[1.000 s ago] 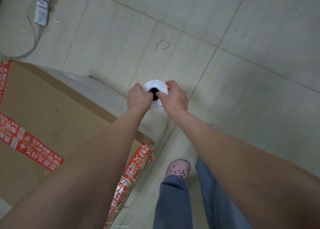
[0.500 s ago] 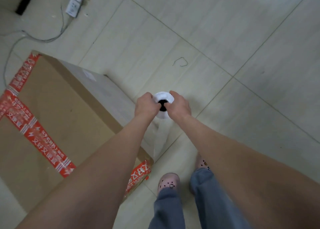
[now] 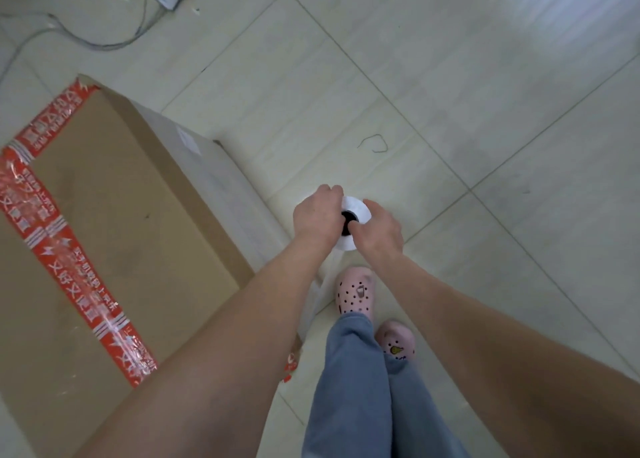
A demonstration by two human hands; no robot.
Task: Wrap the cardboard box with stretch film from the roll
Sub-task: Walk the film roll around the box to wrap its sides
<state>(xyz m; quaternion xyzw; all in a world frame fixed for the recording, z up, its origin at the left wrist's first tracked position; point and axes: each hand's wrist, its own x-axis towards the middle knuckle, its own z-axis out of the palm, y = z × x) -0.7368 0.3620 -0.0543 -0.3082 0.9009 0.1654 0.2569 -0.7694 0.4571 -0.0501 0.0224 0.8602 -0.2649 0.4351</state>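
While you're standing by the cardboard box, your left hand and right hand both grip the roll upright beside its corner, with stretch film clinging to the box's side.
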